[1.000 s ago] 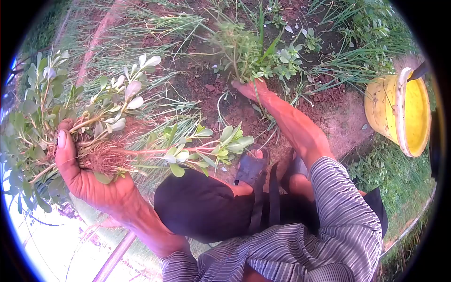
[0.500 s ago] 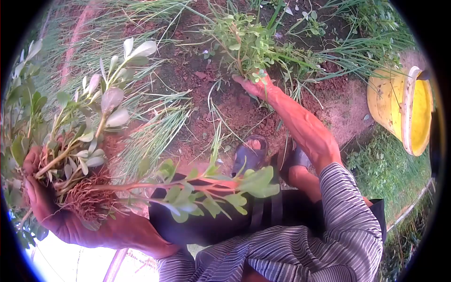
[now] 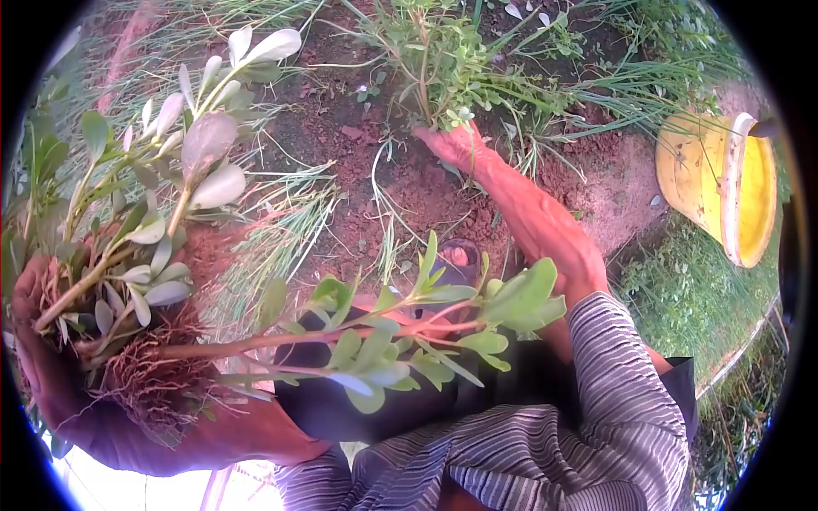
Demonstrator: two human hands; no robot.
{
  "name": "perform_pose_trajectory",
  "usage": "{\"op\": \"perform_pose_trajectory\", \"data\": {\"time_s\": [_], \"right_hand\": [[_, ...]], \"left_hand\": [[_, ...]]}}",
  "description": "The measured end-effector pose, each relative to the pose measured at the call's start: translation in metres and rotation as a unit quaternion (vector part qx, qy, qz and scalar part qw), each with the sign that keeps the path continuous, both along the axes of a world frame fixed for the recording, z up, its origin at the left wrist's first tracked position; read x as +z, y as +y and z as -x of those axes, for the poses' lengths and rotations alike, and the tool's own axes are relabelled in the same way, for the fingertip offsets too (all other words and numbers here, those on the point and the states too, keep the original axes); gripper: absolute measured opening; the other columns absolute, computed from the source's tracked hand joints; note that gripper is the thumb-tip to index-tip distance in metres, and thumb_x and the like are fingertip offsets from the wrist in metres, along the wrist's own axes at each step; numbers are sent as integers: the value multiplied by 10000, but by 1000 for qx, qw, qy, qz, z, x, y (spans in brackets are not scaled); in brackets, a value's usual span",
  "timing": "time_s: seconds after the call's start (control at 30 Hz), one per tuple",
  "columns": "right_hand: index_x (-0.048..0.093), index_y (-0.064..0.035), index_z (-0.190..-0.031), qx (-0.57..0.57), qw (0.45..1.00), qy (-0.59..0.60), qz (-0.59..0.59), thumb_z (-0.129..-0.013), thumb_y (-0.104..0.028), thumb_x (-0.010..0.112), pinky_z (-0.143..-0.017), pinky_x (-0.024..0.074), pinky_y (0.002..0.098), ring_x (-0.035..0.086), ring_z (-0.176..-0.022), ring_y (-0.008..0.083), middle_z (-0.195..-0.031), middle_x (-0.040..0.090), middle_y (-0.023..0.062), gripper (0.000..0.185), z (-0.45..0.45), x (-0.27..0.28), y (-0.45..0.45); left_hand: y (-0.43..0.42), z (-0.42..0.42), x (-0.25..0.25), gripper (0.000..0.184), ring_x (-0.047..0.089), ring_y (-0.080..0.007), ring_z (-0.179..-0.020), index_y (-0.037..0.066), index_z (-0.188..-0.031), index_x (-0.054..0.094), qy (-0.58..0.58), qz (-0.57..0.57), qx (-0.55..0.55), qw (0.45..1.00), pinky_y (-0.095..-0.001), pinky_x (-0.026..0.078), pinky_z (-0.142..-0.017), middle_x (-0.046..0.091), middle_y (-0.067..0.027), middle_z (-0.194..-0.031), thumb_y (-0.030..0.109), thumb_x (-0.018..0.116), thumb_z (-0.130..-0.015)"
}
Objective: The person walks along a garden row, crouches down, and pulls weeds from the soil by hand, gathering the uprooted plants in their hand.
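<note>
My left hand (image 3: 51, 383) is closed around a bunch of uprooted purslane (image 3: 183, 345) close to the camera. Its thick stems and rounded leaves spread up and to the right, and reddish roots (image 3: 158, 383) hang out of the palm. Out in front, my right hand (image 3: 456, 146) grips a bushy purslane plant (image 3: 434, 81) low on its stems, just above the reddish soil. Leaves partly cover those fingertips. Whether this plant's roots are still in the ground cannot be made out.
A yellow bucket (image 3: 694, 175) with a white rim lies tipped on the right. Thin onion-like leaves (image 3: 294, 230) sprawl over the soil (image 3: 400, 196) on both sides. My sandalled foot (image 3: 458, 260) is below my right hand, partly behind the purslane leaves.
The left hand has shifted a little left and down, while the held purslane's long stem swings right. My right hand stays at the base of the bushy plant; the whole view has shifted slightly.
</note>
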State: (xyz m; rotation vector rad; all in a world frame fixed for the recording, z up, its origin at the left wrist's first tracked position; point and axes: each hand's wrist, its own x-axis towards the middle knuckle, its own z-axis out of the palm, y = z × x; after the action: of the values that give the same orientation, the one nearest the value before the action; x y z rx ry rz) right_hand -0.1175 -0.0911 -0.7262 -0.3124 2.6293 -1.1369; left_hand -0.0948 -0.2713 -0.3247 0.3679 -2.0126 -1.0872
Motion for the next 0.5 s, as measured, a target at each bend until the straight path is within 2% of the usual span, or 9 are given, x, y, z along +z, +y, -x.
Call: {"op": "perform_pose_trajectory", "data": {"time_s": [0.1,0.13,0.23,0.27,0.37,0.4,0.43,0.5], "right_hand": [[609,-55,-1063,-18,996,-69,48,-787,-309,686,-773,500,418,621,-851,327,-937,656,142,383,-3,14,4],[624,-51,-1062,-70,985,-106,113,-792,-308,690,-790,492,417,628,-855,294,-943,662,120,378,-7,21,2],[634,-44,-1071,-28,995,-11,98,-819,-320,669,-840,482,406,625,-917,289,-996,665,124,376,-18,67,7],[635,-33,-1082,-51,989,-103,89,-840,-328,647,-894,466,407,605,-977,320,-1043,654,157,382,-23,77,6],[636,-41,-1096,-155,986,-43,36,-826,-348,663,-922,457,410,604,-994,326,-1046,653,183,409,-18,75,16],[630,-34,-1103,-235,956,-39,172,-815,-438,662,-905,465,398,609,-969,281,-1014,649,197,497,-17,45,18],[663,-8,-1008,-272,935,-99,207,-810,-531,628,-804,492,394,616,-832,240,-845,657,168,560,-14,77,25],[681,11,-858,-277,925,-214,149,-810,-579,594,-695,490,408,595,-699,217,-686,631,131,598,4,98,42]], "left_hand": [[2,-6,0,273,633,-248,-995,-46,-1090,622,-3,2,-2,1000,-375,561,-876,625,-186,-1095,91,474,-906],[3,-6,2,268,635,-246,-991,-46,-1086,624,-2,0,-3,1000,-372,561,-874,628,-185,-1089,87,481,-902],[2,-6,4,255,641,-240,-978,-47,-1071,633,-5,-18,-3,1000,-363,563,-867,638,-182,-1069,76,501,-891],[2,-6,5,250,643,-238,-974,-47,-1067,636,-7,-30,-6,1000,-360,563,-865,642,-180,-1063,73,508,-888],[2,-13,8,237,649,-232,-961,-48,-1052,644,8,-59,-23,998,-352,565,-859,651,-177,-1043,62,529,-877],[3,-16,8,233,651,-230,-956,-49,-1047,647,9,-69,-29,997,-349,566,-857,655,-176,-1037,58,536,-873],[6,-19,7,229,653,-228,-952,-49,-1043,650,9,-82,-36,996,-346,566,-854,658,-175,-1030,55,542,-869],[8,-20,6,221,657,-224,-943,-50,-1033,656,5,-121,-50,991,-340,567,-850,665,-173,-1017,47,556,-862]]}}
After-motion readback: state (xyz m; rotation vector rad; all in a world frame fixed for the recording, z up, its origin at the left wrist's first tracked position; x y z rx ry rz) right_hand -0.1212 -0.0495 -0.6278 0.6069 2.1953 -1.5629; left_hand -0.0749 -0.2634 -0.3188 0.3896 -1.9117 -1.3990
